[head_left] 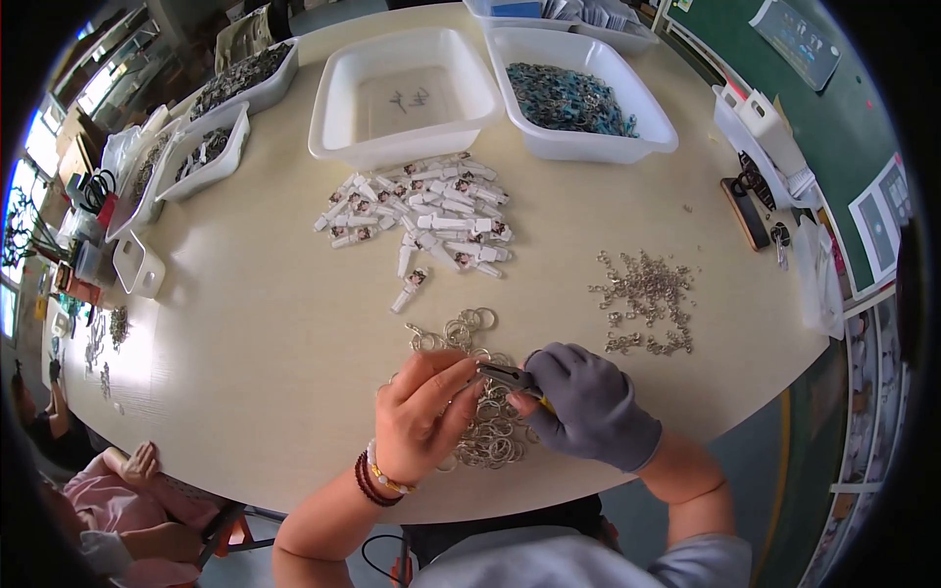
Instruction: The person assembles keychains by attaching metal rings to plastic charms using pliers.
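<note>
My right hand, in a grey fingerless-looking glove, is closed around pliers with a bit of yellow handle showing. Their jaws point left and meet the fingertips of my left hand. That hand is bare, with beaded bracelets at the wrist, and its thumb and fingers pinch something too small to make out. Below and around both hands lies a pile of silver split rings, partly covered by my fingers. Off to the right are scattered small metal fittings. Beyond the rings, white strips with small pictures lie heaped.
At the back stand a white bin and another bin holding teal-and-metal pieces. Trays of dark parts line the left side. A phone and keys lie far right. Another person sits at the lower left.
</note>
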The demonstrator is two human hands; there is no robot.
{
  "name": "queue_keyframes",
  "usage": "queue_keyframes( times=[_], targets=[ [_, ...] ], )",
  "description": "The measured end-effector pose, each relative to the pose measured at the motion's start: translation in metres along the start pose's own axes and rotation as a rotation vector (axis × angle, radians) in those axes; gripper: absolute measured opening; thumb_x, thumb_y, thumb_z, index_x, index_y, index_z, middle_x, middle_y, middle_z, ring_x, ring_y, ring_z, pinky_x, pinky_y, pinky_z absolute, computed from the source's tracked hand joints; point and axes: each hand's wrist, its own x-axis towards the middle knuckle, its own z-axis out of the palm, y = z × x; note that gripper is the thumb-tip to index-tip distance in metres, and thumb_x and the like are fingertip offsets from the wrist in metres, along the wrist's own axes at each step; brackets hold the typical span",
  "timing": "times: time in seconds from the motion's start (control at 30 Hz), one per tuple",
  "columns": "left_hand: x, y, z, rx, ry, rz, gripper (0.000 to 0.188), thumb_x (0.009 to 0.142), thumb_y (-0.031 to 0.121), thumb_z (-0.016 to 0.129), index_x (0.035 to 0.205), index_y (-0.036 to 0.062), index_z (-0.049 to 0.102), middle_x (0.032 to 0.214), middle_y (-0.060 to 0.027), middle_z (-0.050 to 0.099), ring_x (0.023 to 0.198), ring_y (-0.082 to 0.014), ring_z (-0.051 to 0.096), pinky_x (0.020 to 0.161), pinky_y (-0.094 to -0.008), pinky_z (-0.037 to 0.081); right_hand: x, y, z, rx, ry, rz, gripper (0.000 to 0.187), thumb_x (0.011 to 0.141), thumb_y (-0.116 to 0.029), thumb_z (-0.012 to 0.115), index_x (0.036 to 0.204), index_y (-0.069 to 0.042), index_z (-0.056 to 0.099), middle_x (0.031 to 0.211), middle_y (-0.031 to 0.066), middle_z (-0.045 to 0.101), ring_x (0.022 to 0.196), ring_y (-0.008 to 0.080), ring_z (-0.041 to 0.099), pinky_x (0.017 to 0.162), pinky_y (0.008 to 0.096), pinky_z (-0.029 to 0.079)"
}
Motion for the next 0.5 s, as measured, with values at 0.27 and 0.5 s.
queue_keyframes(
  times=[0.27, 0.5],
  targets=[
    [0.0051, 0.0005, -0.0061, 0.14, 0.041, 0.188, 0.029, 0.073, -0.005, 0.069, 0.102, -0.0017, 0.066, 0.092, -0.0121, 0.061, 0.068, -0.0217, 0.062, 0.056, -0.0299, 0.05, -0.0022, 0.0011, -0.0041, 0.049, 0.021, -0.003, 0.023, 0.086, -0.028, 0.061, 0.088, -0.006, 0.054, 0.08, 0.0105, 0.053, 0.069, 0.0289, 0.056, 0.061, 0.0392, 0.048],
    [0.0047, -0.0059, -0.007, 0.249, 0.035, 0.294, 0.034, 0.067, -0.003, 0.071, 0.101, -0.0005, 0.068, 0.089, -0.0093, 0.062, 0.065, -0.0176, 0.06, 0.053, -0.0276, 0.048, -0.0017, -0.0002, -0.0047, 0.05, 0.002, -0.013, 0.024, 0.086, -0.028, 0.06, 0.087, -0.005, 0.054, 0.078, 0.0103, 0.052, 0.068, 0.028, 0.055, 0.061, 0.0389, 0.047]
  ],
)
